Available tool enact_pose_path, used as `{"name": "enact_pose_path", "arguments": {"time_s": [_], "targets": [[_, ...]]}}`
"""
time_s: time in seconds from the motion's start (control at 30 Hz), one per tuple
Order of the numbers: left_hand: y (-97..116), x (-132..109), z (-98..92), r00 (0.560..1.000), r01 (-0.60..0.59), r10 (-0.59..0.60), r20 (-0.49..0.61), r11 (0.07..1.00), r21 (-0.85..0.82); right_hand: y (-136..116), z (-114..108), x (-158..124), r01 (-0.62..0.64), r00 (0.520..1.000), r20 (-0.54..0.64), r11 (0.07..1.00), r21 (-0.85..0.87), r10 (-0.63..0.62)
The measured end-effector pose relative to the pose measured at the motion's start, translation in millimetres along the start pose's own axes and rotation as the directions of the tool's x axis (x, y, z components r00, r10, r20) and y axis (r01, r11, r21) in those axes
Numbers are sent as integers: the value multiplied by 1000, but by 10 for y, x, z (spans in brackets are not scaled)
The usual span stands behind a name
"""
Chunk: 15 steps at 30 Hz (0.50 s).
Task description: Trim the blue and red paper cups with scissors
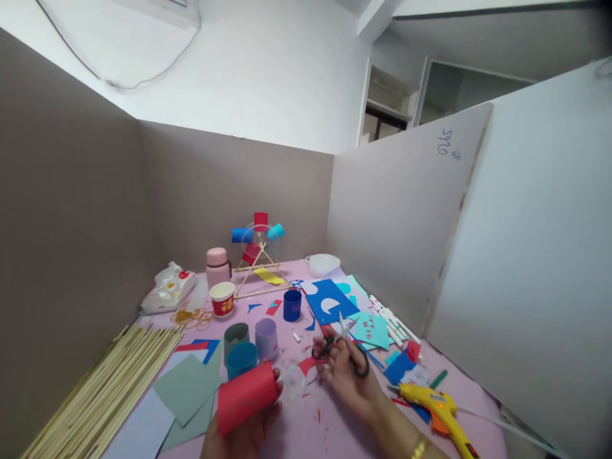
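Observation:
My left hand (255, 427) is wrapped round a red paper cylinder (248, 396), tilted on its side near the front of the table. In my right hand (347, 376) is a pair of black-handled scissors (342, 326), its blades apart and pointing away from me. Just beyond the red cylinder stand a teal paper cup (241, 361), a grey-green cup (236, 334) and a lilac cup (266, 339). Farther back is a dark blue cup (292, 305). Small red paper scraps (307, 365) lie between my hands.
A stick-framed wheel with coloured paper cups (261, 245) stands at the back. Bamboo sticks (105, 389) and grey sheets (187, 386) lie left. Right are blue cut paper (329, 301), markers (394, 322) and a yellow glue gun (433, 400). A pink flask (218, 268) stands behind a paper cup (222, 299).

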State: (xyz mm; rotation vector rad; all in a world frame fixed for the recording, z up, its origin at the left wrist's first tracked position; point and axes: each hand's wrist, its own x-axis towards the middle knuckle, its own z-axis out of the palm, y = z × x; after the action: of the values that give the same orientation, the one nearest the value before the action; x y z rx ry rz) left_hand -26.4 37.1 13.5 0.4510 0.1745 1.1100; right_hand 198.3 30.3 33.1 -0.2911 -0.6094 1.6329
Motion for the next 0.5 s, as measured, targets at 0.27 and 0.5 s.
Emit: {"name": "enact_pose_path", "arguments": {"time_s": [0.27, 0.5], "targets": [[20, -22, 114, 999, 11, -10, 34, 1000, -21, 14, -49, -238, -75, 995, 59, 992, -103, 82], [34, -10, 118, 994, -4, 6, 109, 1000, -12, 218, 50, -11, -165, 985, -43, 986, 0, 165]]}}
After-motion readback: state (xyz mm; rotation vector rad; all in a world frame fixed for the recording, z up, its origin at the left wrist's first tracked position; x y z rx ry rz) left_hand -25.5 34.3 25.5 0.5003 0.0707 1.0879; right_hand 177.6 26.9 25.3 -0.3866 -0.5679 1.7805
